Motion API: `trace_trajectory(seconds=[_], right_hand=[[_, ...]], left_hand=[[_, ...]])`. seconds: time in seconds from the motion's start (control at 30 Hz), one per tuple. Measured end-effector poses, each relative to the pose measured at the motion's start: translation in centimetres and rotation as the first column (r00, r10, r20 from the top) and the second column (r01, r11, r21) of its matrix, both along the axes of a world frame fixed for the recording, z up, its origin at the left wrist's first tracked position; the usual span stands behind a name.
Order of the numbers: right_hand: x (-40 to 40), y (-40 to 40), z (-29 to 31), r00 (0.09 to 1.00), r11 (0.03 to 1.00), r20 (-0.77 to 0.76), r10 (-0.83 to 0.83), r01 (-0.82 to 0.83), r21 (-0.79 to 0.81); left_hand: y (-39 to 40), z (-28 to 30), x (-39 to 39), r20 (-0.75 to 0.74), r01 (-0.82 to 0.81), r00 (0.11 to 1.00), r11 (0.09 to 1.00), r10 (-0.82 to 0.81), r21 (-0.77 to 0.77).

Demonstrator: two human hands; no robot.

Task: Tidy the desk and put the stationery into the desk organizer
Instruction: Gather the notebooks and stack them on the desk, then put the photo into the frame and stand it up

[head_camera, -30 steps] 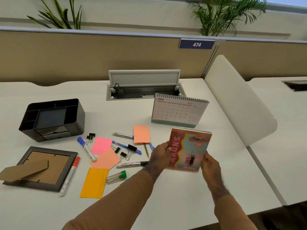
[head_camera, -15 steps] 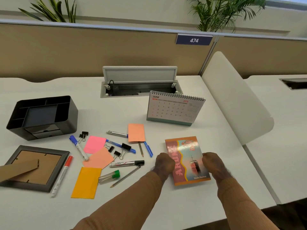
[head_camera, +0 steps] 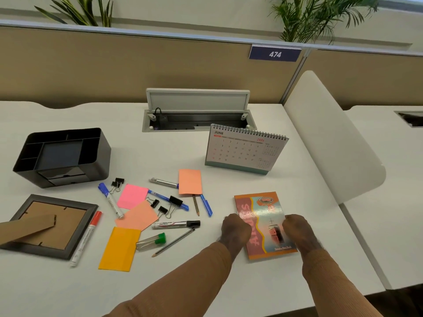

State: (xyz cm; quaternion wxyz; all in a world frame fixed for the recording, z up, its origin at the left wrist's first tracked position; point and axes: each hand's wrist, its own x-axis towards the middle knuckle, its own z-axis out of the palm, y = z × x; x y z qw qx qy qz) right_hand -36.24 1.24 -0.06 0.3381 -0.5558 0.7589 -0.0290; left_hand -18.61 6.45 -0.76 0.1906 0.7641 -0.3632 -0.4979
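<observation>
A colourful notebook (head_camera: 263, 216) lies flat on the white desk at the right front. My left hand (head_camera: 235, 229) presses on its left edge and my right hand (head_camera: 297, 232) on its right edge, fingers curled. The black desk organizer (head_camera: 91, 156) stands at the far left with nothing visible in its compartments. Between them lie scattered stationery: a blue marker (head_camera: 109, 199), a red marker (head_camera: 88, 234), a black marker (head_camera: 176, 224), pens, a pencil (head_camera: 174, 242), binder clips (head_camera: 175, 201), sticky notes in pink (head_camera: 132, 195), peach and orange (head_camera: 120, 248), and a green-capped lead tube (head_camera: 152, 241).
A desk calendar (head_camera: 245, 149) stands behind the notebook. A picture frame (head_camera: 91, 216) lies face down at the front left. An open cable box (head_camera: 196, 115) sits at the back. A white divider panel (head_camera: 332, 133) bounds the desk on the right.
The notebook, held upright above the desk a second ago, has been lowered and now lies flat. Both hands stay at its edges. The view shifted slightly.
</observation>
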Motion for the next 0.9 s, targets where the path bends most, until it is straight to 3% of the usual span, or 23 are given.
trace_trajectory(seconds=[0.3, 0.4, 0.47, 0.57, 0.7, 0.9], right_hand=[[0.5, 1.1, 0.0, 0.999, 0.999, -0.021, -0.042, 0.041, -0.025], [1.1, 1.8, 0.6, 0.986, 0.984, -0.150, -0.078, 0.052, -0.168], [2.0, 2.2, 0.9, 0.982, 0.949, -0.186, -0.014, -0.045, -0.312], [4.0, 2.3, 0.6, 0.993, 0.894, -0.098, 0.065, -0.102, -0.436], [6.8, 2.7, -0.6, 0.983, 0.884, 0.080, 0.165, -0.111, -0.454], [12.9, 4.9, -1.0, 0.936, 0.853, 0.064, 0.347, -0.286, -0.436]], left_hand=[[-0.3, 0.1, 0.5, -0.012, 0.036, 0.999, 0.999, -0.036, 0.001], [0.1, 0.3, 0.6, -0.003, 0.057, 0.998, 0.998, -0.057, -0.027], [0.7, 0.6, 0.9, -0.024, 0.043, 0.999, 0.995, -0.045, -0.085], [1.7, 1.2, 2.0, -0.001, 0.040, 0.999, 0.974, -0.041, -0.224], [3.0, 2.0, 4.8, 0.091, 0.085, 0.995, 0.899, -0.050, -0.431], [5.8, 2.2, 11.6, 0.307, 0.185, 0.952, 0.815, -0.009, -0.549]])
